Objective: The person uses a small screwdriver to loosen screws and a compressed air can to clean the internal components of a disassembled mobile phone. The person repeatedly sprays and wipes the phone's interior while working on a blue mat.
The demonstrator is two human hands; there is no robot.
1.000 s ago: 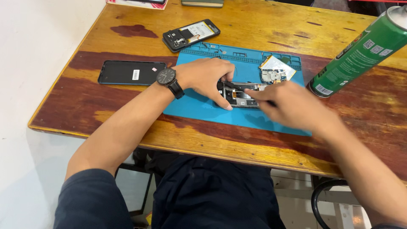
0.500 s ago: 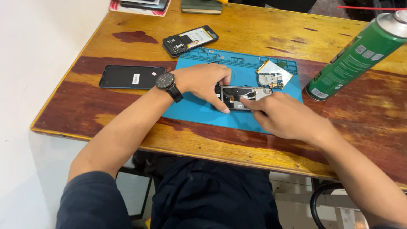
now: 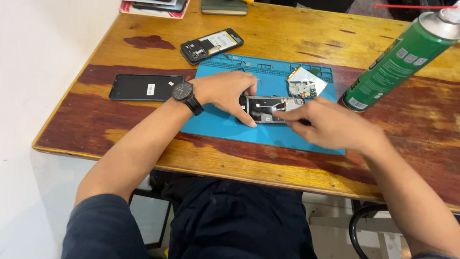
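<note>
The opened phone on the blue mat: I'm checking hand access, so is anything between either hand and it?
Nothing visible: the left hand grips the opened phone and the right hand touches it.

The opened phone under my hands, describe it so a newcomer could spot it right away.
Find the blue mat on the wooden table. At its middle lies the opened phone, steadied by the left hand with the right hand touching it. Unlike the two phones off the mat, its metal insides show.
</note>
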